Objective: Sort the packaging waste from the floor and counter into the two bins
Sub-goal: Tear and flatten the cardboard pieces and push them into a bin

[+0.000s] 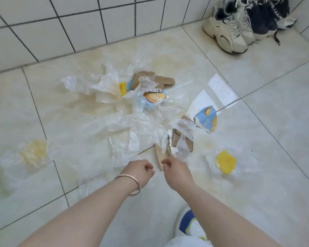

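Packaging waste lies scattered on the tiled floor. Clear plastic film (125,122) spreads over the middle, with brown cardboard pieces (165,80) behind it and a blue biscuit-box scrap (154,99) tangled in it. Another blue box piece (206,120) lies to the right, beside torn cardboard (181,141). Clear wrappers with yellow patches lie at the right (226,162) and left (33,153). My left hand (140,171) and right hand (177,171) hover just in front of a cardboard strip (158,155), fingers curled, holding nothing. No bin is in view.
A white tiled wall (78,24) bounds the floor at the back. Several sneakers (239,25) stand in the far right corner. My own shoe (187,221) is at the bottom right. White paper sheets (221,88) lie flat on the floor right of the pile.
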Available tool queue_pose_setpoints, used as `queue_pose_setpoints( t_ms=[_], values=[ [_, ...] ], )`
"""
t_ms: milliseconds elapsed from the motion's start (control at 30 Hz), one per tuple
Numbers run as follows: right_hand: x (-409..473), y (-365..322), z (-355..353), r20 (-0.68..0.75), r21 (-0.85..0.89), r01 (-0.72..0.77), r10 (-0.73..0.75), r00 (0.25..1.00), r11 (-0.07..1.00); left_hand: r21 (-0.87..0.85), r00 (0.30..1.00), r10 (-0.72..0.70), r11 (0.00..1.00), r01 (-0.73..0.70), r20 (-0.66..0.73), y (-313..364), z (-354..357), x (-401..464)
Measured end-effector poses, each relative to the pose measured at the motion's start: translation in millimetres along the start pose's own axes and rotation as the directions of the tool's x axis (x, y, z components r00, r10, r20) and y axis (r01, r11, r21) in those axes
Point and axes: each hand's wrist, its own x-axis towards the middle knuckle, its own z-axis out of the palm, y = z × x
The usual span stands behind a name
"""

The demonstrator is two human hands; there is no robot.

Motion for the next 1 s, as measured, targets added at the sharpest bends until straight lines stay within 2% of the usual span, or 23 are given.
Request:
queue_pose_setpoints(
  t_ms=[100, 300, 500, 600, 667, 800, 1000],
  values=[
    [15, 10, -1, -0.051, 0.025, -0.033, 0.034, 0.998, 0.999, 0.007, 0.999, -0.048, 0.999, 0.048, 0.010, 10, -2, 18],
    [45, 22, -13, -0.171, -0.033, 0.025, -0.031, 0.985, 0.999, -0.062, 0.994, -0.101, 0.993, 0.098, -0.040, 34, 8, 50],
    [75, 33, -28, -0.353, -0.047, -0.078, 0.056, 0.934, 0.996, -0.114, 0.987, -0.143, 0.984, 0.134, -0.075, 36, 21, 71],
    [90, 37, -38, -0.414, -0.007, -0.197, 0.176, 0.893, 0.980, -0.188, 0.980, -0.163, 0.972, 0.139, -0.115, 34, 29, 80],
    [101, 40, -42, -0.354, 0.053, -0.307, 0.305, 0.884, 0.950, -0.210, 0.974, -0.177, 0.967, 0.145, -0.143, 35, 32, 87],
    [121, 41, -40, -0.143, 0.202, -0.485, 0.515, 0.845, 0.851, -0.268, 0.963, -0.215, 0.949, 0.168, -0.159, 42, 33, 95],
    [139, 32, -33, -0.007, 0.384, -0.531, 0.578, 0.816, 0.755, -0.443, 0.933, -0.333, 0.863, 0.241, -0.140, 54, 32, 99]
  ],
)
